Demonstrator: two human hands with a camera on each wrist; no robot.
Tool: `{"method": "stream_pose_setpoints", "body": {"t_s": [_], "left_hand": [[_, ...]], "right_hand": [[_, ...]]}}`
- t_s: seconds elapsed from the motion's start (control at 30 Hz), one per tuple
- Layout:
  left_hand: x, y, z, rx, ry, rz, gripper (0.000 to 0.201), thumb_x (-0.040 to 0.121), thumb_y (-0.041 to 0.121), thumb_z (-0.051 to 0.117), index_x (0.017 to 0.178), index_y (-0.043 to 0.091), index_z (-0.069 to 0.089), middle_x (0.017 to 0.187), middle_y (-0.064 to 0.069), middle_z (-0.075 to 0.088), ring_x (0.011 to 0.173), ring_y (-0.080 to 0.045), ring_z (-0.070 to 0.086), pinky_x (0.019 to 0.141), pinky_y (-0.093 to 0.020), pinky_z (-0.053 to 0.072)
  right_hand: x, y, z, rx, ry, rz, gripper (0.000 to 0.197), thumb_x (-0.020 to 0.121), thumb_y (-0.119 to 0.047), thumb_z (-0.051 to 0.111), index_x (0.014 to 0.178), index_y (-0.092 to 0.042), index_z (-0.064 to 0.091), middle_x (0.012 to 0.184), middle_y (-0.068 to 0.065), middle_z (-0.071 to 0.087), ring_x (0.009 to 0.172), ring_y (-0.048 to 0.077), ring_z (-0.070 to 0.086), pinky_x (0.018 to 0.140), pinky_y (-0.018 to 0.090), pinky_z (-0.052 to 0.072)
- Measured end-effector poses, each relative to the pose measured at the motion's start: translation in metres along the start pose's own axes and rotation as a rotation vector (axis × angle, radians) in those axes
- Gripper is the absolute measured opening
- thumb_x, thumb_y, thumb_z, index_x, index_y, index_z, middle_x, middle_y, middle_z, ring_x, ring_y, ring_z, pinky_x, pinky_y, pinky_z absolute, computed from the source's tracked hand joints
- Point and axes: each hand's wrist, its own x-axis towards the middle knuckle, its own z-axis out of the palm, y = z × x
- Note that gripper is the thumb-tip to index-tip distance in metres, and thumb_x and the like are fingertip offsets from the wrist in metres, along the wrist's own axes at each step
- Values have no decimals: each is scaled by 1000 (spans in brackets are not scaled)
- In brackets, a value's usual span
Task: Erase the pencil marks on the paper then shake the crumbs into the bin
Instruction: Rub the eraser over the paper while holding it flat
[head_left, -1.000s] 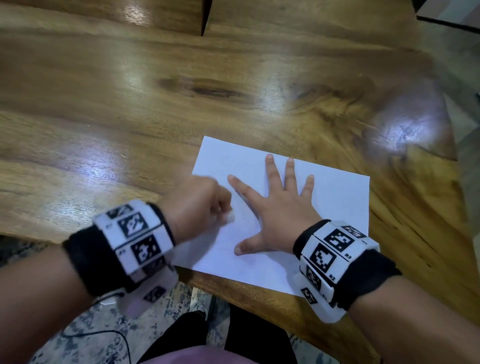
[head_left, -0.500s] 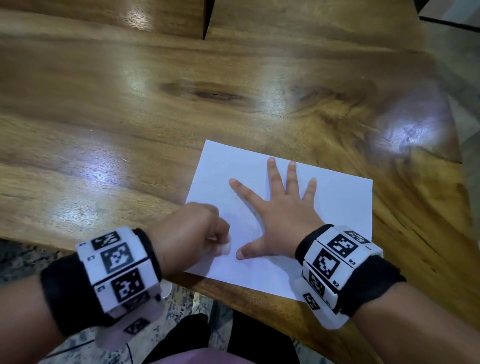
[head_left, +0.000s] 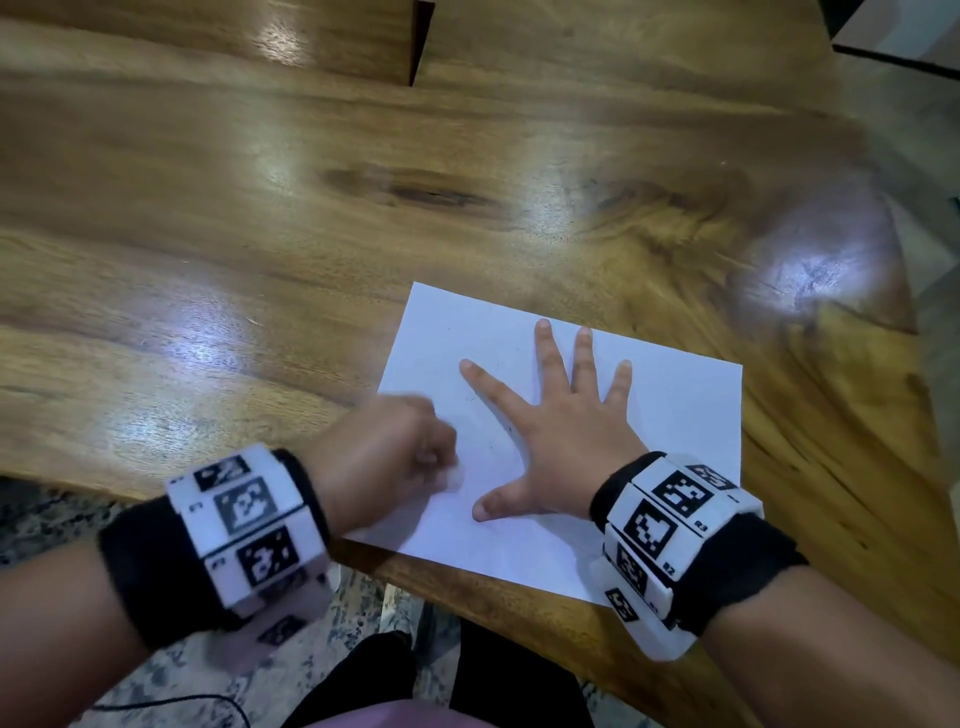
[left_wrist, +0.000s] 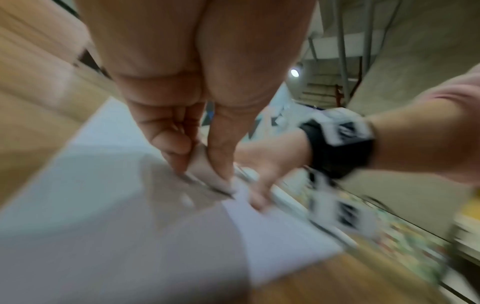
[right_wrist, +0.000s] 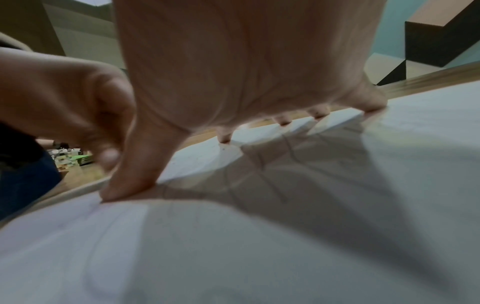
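Observation:
A white sheet of paper (head_left: 670, 410) lies on the wooden table (head_left: 260, 249) near its front edge. My right hand (head_left: 561, 431) lies flat on the sheet with fingers spread, pressing it down. My left hand (head_left: 395, 457) pinches a small white eraser (head_left: 454, 478) between thumb and fingers, its tip on the paper's left part, blurred by motion. In the left wrist view the eraser (left_wrist: 202, 164) touches the paper (left_wrist: 103, 205) beside the right thumb. In the right wrist view the spread fingertips (right_wrist: 226, 137) press on the paper (right_wrist: 259, 236). Faint specks show on the sheet; the pencil marks are barely visible.
The table's front edge (head_left: 493, 597) runs just below the paper, whose near corner overhangs it. Patterned floor (head_left: 52, 519) and my dark legs (head_left: 467, 686) show beneath. No bin is in view.
My left hand with the eraser slid toward me along the paper's left side, then back up and right. The right hand stayed flat on the sheet.

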Motion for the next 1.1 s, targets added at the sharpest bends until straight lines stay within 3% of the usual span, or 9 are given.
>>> {"method": "stream_pose_setpoints", "body": {"t_s": [0.1, 0.17, 0.27, 0.43, 0.53, 0.67, 0.83, 1.0, 1.1], "left_hand": [[6, -10, -4, 4, 152, -21, 12, 74, 28, 71, 71, 17, 69, 67, 4, 50, 62, -16, 51, 54, -17, 31], [-11, -5, 7, -27, 35, 33, 16, 75, 36, 63, 70, 21, 63, 65, 11, 44, 60, -9, 48, 56, -22, 36], [-28, 2, 17, -77, -132, 54, 10, 77, 34, 58, 79, 25, 61, 73, 11, 48, 68, -7, 55, 65, -23, 44], [4, -13, -3, 8, 101, 20, 13, 72, 31, 71, 69, 19, 68, 66, 8, 49, 59, -9, 49, 54, -11, 30], [-14, -10, 7, -22, 7, 55, 11, 75, 30, 66, 68, 21, 64, 64, 13, 44, 55, 2, 44, 55, -8, 32], [-28, -1, 13, -27, -141, 50, 3, 75, 22, 63, 73, 24, 64, 75, 8, 52, 64, -6, 53, 62, -20, 42], [-3, -12, -3, -1, 60, 13, 7, 70, 28, 69, 69, 21, 69, 74, 0, 59, 65, -16, 58, 61, -20, 38], [-21, 9, 14, -24, -196, 54, 6, 80, 25, 61, 79, 25, 67, 83, 5, 55, 73, -11, 58, 69, -27, 48], [-4, 1, 1, 7, -15, 21, 3, 75, 19, 68, 74, 22, 70, 78, 3, 55, 70, -16, 58, 67, -28, 47]], "right_hand": [[0, 0, -1, 4, 0, -3, 119, 55, -83, 60, 133, -58, -27, 142, 13, -48, 128, 46, -42, 102, 73, -11], [-1, 0, -1, 5, -5, -2, 119, 55, -82, 60, 133, -58, -27, 141, 13, -48, 128, 46, -42, 102, 72, -12], [-1, 0, -1, 5, -7, 2, 119, 56, -82, 61, 133, -58, -27, 141, 13, -49, 127, 46, -42, 102, 72, -13], [-1, 0, -1, 8, -6, -5, 119, 55, -82, 60, 133, -58, -26, 141, 13, -48, 128, 46, -42, 102, 72, -12], [-1, 1, -1, 7, -7, -4, 119, 55, -82, 60, 133, -57, -26, 141, 13, -48, 127, 46, -42, 102, 72, -13], [-1, 0, -1, 0, -9, -3, 119, 56, -83, 60, 133, -57, -27, 141, 13, -48, 127, 46, -42, 102, 72, -14], [-1, 0, -1, 2, -11, 0, 120, 55, -83, 60, 133, -57, -27, 141, 13, -49, 127, 47, -42, 102, 72, -13], [-2, 0, -2, 1, -15, 0, 119, 57, -82, 59, 133, -57, -28, 140, 13, -49, 127, 47, -43, 102, 73, -13], [-2, -1, -2, 10, -17, -1, 119, 56, -82, 60, 133, -57, -28, 140, 13, -50, 127, 46, -43, 102, 72, -13]]}}
